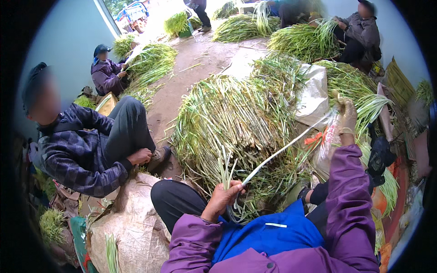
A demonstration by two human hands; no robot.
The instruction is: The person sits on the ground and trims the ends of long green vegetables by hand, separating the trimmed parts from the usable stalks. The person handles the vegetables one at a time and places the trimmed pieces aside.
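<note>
My left hand (pixel 225 196), bare, is closed around several pale green stalks (pixel 226 167) above my left knee. One long whitish stalk (pixel 280 149) slants from that hand up to my right hand (pixel 345 111), which is raised to the right in a pale, soiled glove, its outline blurred. Its fingers seem to be at the stalk's far end, but the grip is not clear. Beyond my hands lies a large heap of long-stemmed green plants (pixel 235 119), cut ends towards me. A short white stalk piece (pixel 276 225) rests on my blue apron (pixel 266 239).
A person in a checked jacket (pixel 85 157) sits close on my left beside a woven sack (pixel 136 218). White sheeting (pixel 312 92) and a plastic bag (pixel 327 146) lie to the right. Other people sit farther off by green piles (pixel 304 41).
</note>
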